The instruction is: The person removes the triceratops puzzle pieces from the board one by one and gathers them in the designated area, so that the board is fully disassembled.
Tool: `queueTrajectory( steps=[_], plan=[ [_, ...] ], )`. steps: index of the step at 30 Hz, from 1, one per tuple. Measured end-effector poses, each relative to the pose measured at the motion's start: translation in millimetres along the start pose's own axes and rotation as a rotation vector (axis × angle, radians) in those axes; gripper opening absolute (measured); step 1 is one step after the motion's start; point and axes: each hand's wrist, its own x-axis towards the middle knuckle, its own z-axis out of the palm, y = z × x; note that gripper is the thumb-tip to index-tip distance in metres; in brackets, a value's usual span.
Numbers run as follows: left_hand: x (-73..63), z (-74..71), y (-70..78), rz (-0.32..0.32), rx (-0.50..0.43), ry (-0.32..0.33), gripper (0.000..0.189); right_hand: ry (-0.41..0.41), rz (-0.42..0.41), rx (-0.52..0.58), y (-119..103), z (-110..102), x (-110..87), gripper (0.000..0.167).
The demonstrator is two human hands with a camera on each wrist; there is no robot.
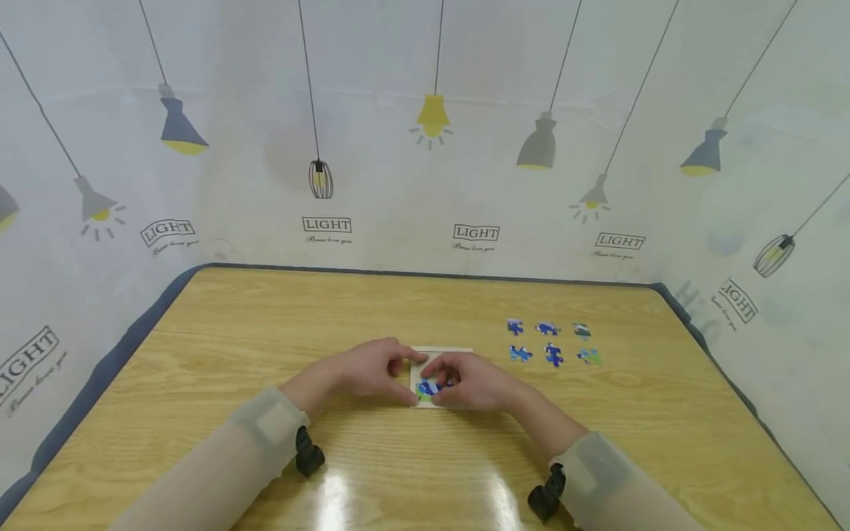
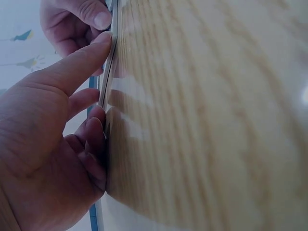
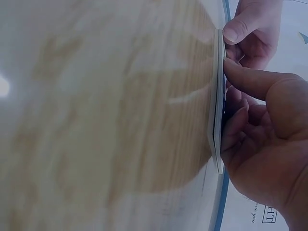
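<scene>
A thin, light-coloured puzzle tray (image 1: 441,349) lies flat on the table in the head view, with blue and green jigsaw pieces (image 1: 425,391) at its lower left. My left hand (image 1: 373,371) holds the tray's left side, thumb at the front corner and fingertips near the back corner. From the right, my right hand (image 1: 474,381) reaches over the tray. Its thumb and curled fingers close around a blue jigsaw piece (image 1: 432,386) inside the frame, and the palm hides the tray's right part. The right wrist view shows the tray edge-on (image 3: 217,106) beside that thumb.
Several loose jigsaw pieces (image 1: 553,355) lie in two rows on the wooden table (image 1: 372,464), right of the tray and farther back. A white curtain (image 1: 372,88) printed with lamps surrounds the table's back and sides. Both wrists wear small black cameras (image 1: 309,453).
</scene>
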Motion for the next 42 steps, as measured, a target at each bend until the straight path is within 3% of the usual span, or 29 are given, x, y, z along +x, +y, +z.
queueTrajectory(
  steps=[19,23,28,33,42],
  plan=[
    [3.3,0.3,1.1,0.018,0.005,-0.010,0.072,0.021,-0.089,0.067,6.2,0.4,-4.5,0.032],
    [3.7,0.2,-0.1,0.011,0.011,-0.008,0.070,0.039,-0.102,0.074,6.6,0.7,-6.2,0.025],
    [3.1,0.3,-0.8,0.014,0.016,-0.004,0.071,0.078,-0.095,0.063,4.9,2.7,-6.6,0.014],
    [4.1,1.4,-1.0,0.024,0.013,-0.004,0.072,0.118,-0.085,0.099,4.2,1.8,-9.5,0.016],
    [4.5,2.2,-2.5,-0.003,0.019,0.011,0.074,0.253,0.012,0.140,17.5,-19.8,-30.4,0.015]
  ],
)
